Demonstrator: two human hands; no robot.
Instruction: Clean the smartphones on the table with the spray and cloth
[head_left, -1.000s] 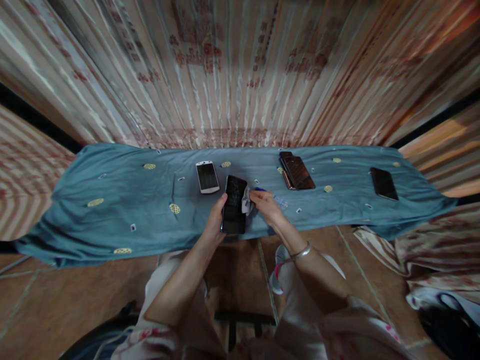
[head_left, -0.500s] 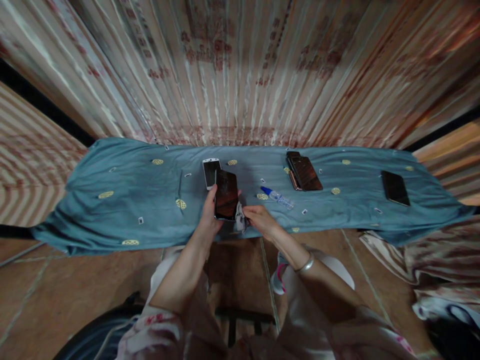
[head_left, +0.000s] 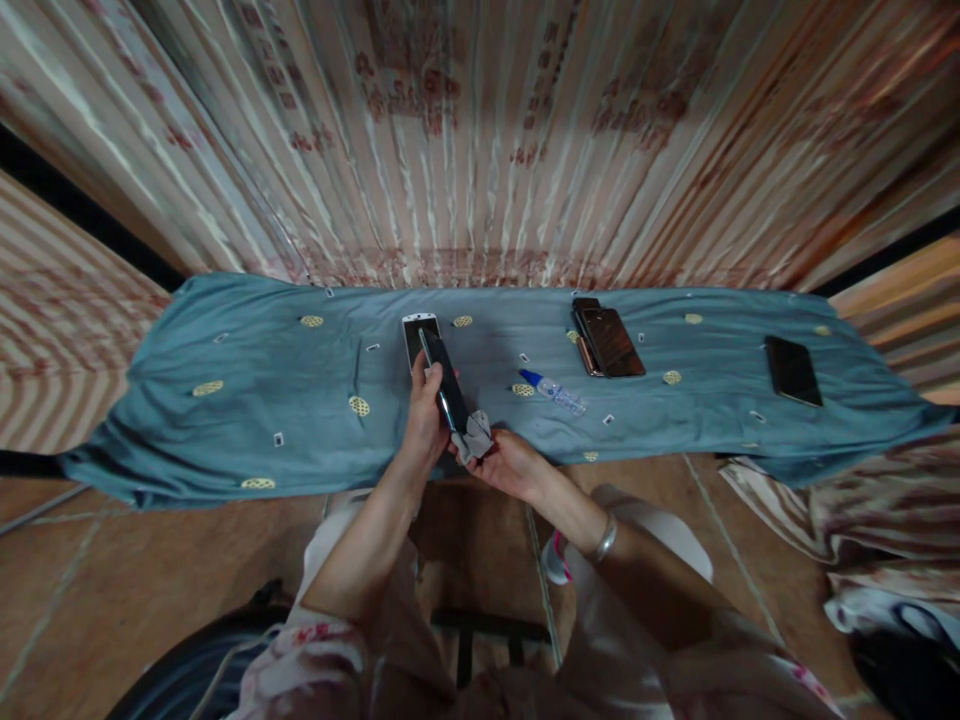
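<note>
A dark smartphone [head_left: 448,385] is gripped by its sides in my left hand [head_left: 426,418], tilted so that its long edge shows. My right hand [head_left: 510,463] pinches a small grey cloth [head_left: 475,437], which is wrapped against the phone's lower end. Part of the right fingers is hidden behind the cloth. Behind the held phone, a white smartphone [head_left: 420,322] lies face up on the table, partly covered from view. To the right of my hands, a clear bottle with a blue cap [head_left: 553,391] lies on its side.
A blue-green patterned cloth [head_left: 300,400] covers the long narrow table. Several dark phones lie in a pile [head_left: 613,342] right of centre, and another dark phone [head_left: 793,370] lies at the far right. A striped curtain [head_left: 480,150] hangs along the back edge.
My left hand has turned the phone from screen-up onto its edge. My right hand has moved slightly down, bringing the grey cloth round the phone's lower end.
</note>
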